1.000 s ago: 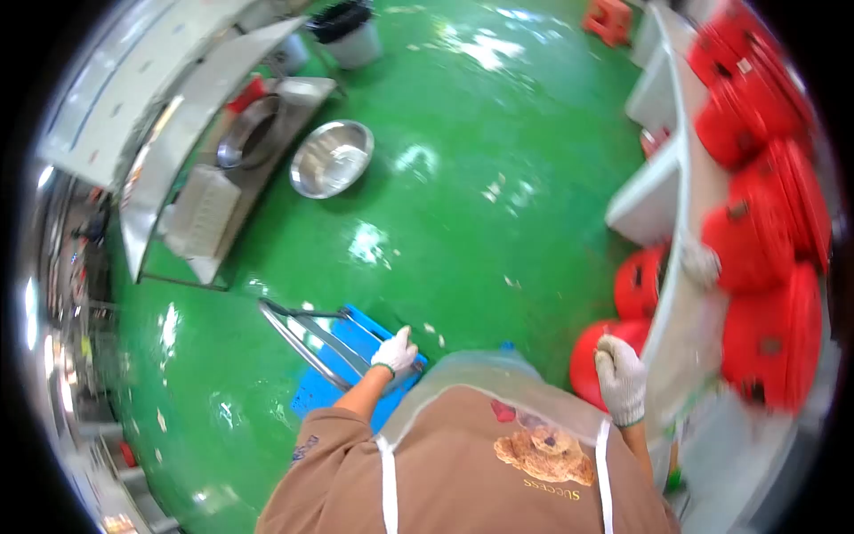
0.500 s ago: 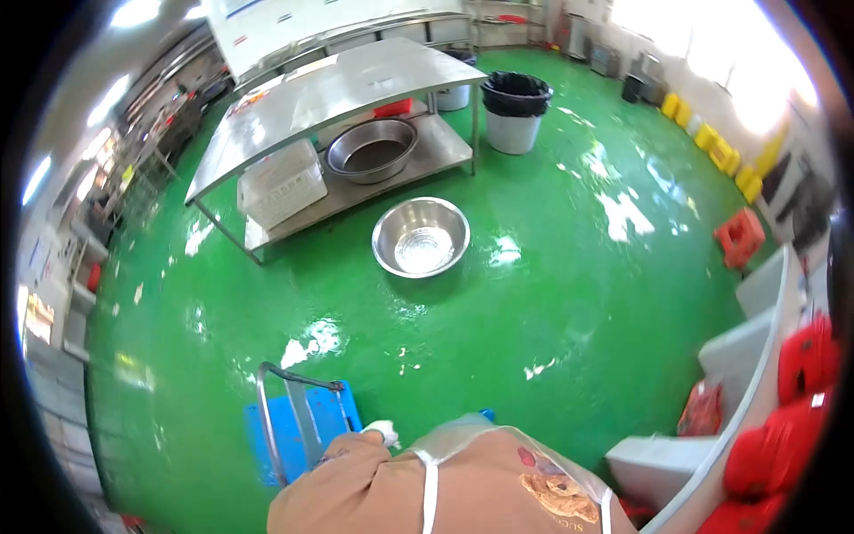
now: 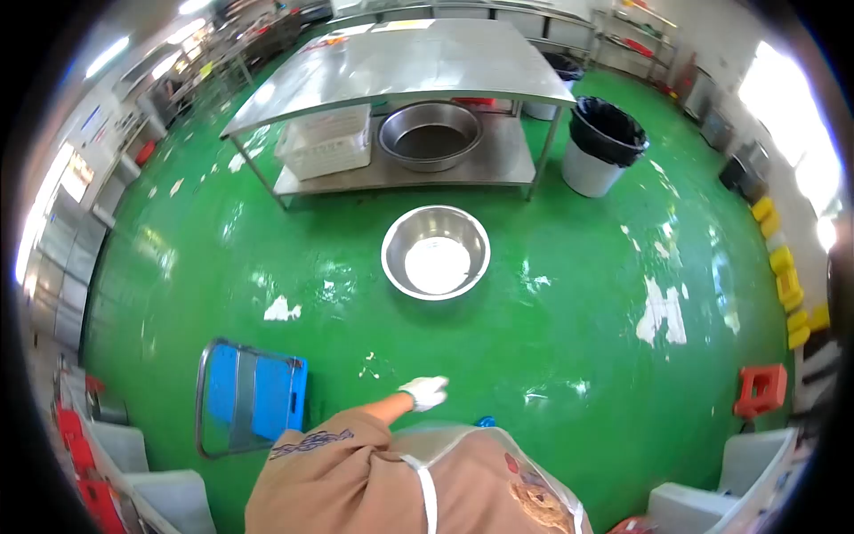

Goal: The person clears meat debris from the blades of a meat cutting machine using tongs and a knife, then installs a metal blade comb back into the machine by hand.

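My left hand (image 3: 426, 392), in a white glove, reaches out in front of my apron with its fingers loosely stretched and nothing visible in them. A round metal basin (image 3: 436, 221) stands on the green floor ahead of it, apart from the hand. To the left is a blue platform trolley (image 3: 279, 396) with a metal push handle. The hand does not touch it. My right hand is out of view. A blue shoe tip (image 3: 485, 421) shows below the apron.
Ahead stands a steel table (image 3: 445, 67); its lower shelf holds a white plastic crate (image 3: 326, 147) and a dark metal basin (image 3: 431, 160). At its right is a black-lined bin (image 3: 594, 173). A red stool (image 3: 761, 391) stands at far right. The floor looks wet and patched.
My view has turned left and come nearer the steel table. The gloved left hand has moved forward and right, away from the trolley. The basin stays on the floor.
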